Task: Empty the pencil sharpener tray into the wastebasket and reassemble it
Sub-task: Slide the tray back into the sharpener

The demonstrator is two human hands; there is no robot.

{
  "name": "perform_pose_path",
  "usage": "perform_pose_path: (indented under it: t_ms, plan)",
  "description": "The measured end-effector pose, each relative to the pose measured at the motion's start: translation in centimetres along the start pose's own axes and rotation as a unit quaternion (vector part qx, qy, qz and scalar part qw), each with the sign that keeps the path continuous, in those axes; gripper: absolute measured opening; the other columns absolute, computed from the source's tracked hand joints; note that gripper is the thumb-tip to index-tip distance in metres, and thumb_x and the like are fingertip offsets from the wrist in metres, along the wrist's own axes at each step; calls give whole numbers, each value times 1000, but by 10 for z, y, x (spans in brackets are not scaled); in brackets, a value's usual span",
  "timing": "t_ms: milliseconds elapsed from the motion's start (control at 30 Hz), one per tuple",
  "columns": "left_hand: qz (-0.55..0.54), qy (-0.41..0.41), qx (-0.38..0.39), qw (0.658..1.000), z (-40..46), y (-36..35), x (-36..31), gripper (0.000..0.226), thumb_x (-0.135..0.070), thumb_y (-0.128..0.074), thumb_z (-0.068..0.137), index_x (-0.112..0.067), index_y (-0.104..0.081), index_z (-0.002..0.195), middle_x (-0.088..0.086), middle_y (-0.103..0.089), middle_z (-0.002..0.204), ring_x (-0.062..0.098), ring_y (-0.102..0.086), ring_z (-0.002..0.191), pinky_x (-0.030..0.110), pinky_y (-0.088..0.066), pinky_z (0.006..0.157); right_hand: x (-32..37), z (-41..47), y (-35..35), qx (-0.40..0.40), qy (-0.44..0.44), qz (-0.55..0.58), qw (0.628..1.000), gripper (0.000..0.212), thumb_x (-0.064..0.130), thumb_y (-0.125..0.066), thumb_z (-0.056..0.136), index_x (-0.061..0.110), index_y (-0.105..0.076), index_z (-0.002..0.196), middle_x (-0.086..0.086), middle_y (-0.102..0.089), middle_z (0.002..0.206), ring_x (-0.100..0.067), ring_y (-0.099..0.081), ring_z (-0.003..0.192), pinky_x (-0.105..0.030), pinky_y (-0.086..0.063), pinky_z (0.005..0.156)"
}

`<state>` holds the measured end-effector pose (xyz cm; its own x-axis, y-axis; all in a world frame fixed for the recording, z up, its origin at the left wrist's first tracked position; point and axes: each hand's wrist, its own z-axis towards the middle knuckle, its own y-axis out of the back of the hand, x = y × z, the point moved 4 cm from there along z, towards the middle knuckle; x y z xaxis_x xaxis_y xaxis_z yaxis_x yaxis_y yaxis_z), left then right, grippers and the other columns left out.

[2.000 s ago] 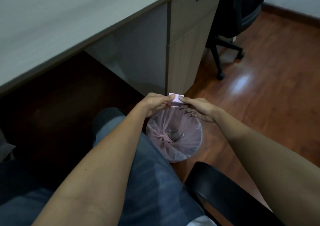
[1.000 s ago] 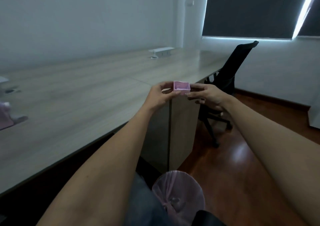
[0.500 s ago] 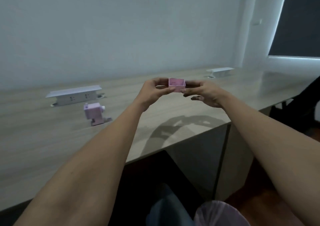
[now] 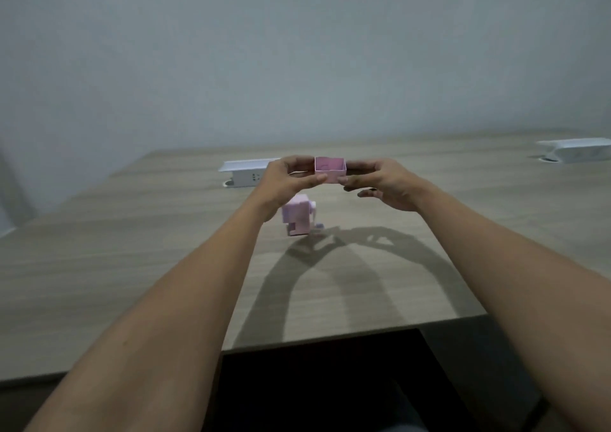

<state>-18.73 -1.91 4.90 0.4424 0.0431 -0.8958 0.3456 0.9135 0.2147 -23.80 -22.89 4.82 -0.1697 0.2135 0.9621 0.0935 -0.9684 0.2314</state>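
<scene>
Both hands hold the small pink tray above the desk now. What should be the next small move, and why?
Probably lower the small pink open-topped plastic tray, pinched between the left hand and the right hand, toward the pink box-shaped pencil sharpener standing on the wooden desk just below. Its lower slot looks open and the tray seems empty.

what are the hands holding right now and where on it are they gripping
Both hands hold the small pink tray, open side up, above the desk. The left hand pinches its left end, the right hand its right end, with fingertips.
</scene>
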Motion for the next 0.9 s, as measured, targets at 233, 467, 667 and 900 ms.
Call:
perform_pose_path:
  t_ms: [233, 467, 667, 900]
  plan:
    - [2, 22, -57, 998, -9, 68, 30, 50, -10, -83, 80, -3, -67, 127, 11, -75, 120, 22, -71, 114, 29, -55, 99, -13, 51, -40, -10, 3, -9, 1000, 51, 17, -83, 81, 13, -69, 129, 4, -77, 117, -12, -68, 105, -30, -45, 86]
    - [-12, 71, -115, 991, -34, 112, 69, 49, -11, -83, 80, -1, -66, 125, 14, -73, 121, 24, -70, 115, 19, -57, 90, -46, 68, -48, -27, 11, -4, 1000, 53, 10, -85, 77, 3, -69, 127, -6, -72, 127, -15, -65, 121, -28, -43, 106]
    - [13, 154, -90, 984, -56, 112, 111, 47, -16, -84, 81, -5, -66, 123, 15, -74, 115, 26, -72, 99, 30, -59, 75, -64, 73, -56, -3, -9, -12, 1000, 56, 10, -82, 81, 2, -64, 134, -6, -70, 129, -15, -65, 119, -24, -46, 102]
    - [33, 163, -61, 984, -58, 94, 118, 47, -10, -81, 82, -1, -65, 126, 17, -74, 117, 17, -70, 92, 12, -55, 69, -73, 77, -57, 7, -16, 3, 1000, 57, 7, -81, 81, 3, -63, 135, -10, -72, 128, -20, -67, 119, -27, -51, 100]
